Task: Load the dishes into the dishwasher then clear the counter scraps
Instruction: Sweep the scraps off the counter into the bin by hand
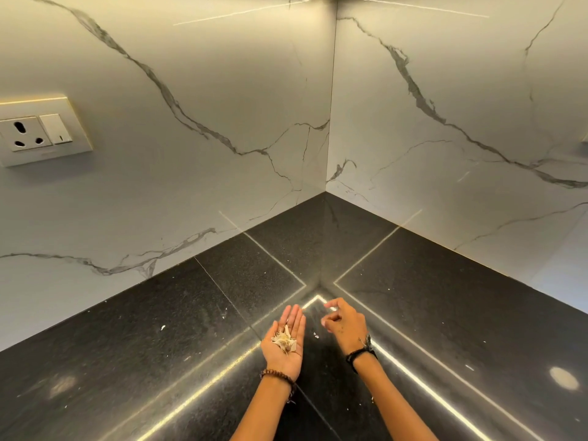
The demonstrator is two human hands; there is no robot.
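Observation:
My left hand [285, 343] lies palm up over the black counter [159, 361] with its fingers straight. A small heap of pale, papery scraps [284, 340] rests in the palm. My right hand [345, 323] hovers just to the right, back up and fingers curled. Its thumb and forefinger are apart, and nothing shows plainly between them. A tiny white scrap [316, 335] lies on the counter between the two hands. More white bits are scattered on the stone, one at the left [163, 327] and one at the right [469, 367]. No dishes or dishwasher are in view.
The counter runs into a corner between two white marble-look walls [222, 106]. A socket and switch plate [41, 132] sits on the left wall. Bright strip-light reflections cross the polished stone.

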